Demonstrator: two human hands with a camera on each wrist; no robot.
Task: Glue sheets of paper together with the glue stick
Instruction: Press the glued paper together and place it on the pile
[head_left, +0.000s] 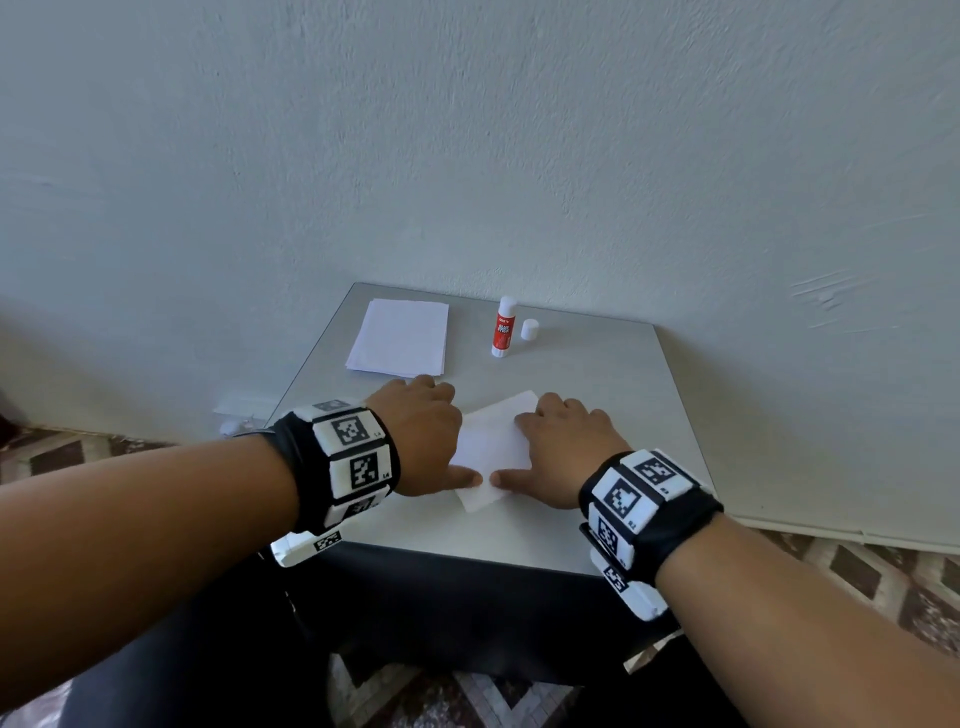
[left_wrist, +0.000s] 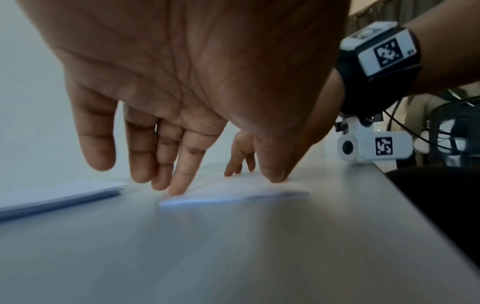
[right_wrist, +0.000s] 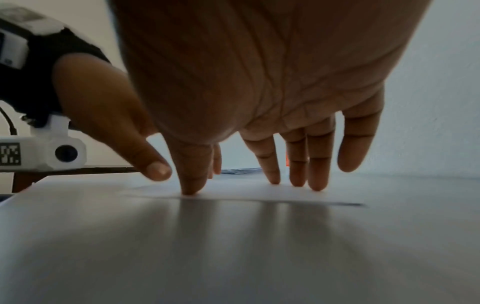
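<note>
White paper sheets lie skewed on the grey table between my hands. My left hand presses its straight fingers and thumb on the sheets' left side. On the right side, my right hand presses down with straight fingertips and thumb. A red-and-white glue stick stands uncapped at the back of the table, with its white cap beside it on the right. A stack of white paper lies at the back left, also visible as a stack of paper in the left wrist view.
The table stands against a pale wall. Its front edge is near my lap. Patterned floor shows on both sides. Bare table surface lies right of the sheets and in front of them.
</note>
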